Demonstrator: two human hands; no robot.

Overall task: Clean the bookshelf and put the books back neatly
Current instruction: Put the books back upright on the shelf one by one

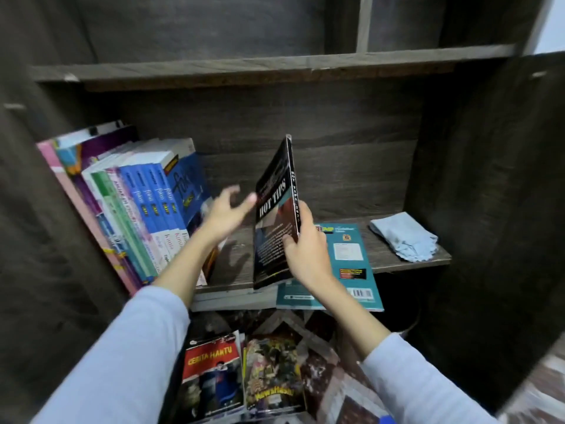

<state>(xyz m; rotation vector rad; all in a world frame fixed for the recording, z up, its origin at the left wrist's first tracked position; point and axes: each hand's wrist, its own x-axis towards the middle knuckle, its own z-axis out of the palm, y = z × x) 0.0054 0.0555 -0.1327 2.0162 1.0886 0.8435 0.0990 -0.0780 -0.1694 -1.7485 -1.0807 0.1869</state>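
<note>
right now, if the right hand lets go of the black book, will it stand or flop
Probably tips: the black book stands tilted, apart from the leaning row, gripped by the right hand. Likely bendy: it looks thin.

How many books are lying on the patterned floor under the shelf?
2: the red Cerita Hantu book on the left and a colourful comic just right of it. More may lie hidden beneath them.

The left hand [224, 214] is reaching forward, hovering with fingers [244, 203] spread; the right hand [302, 249] is gripping a black book [275, 209] upright by its spine edge.
</note>
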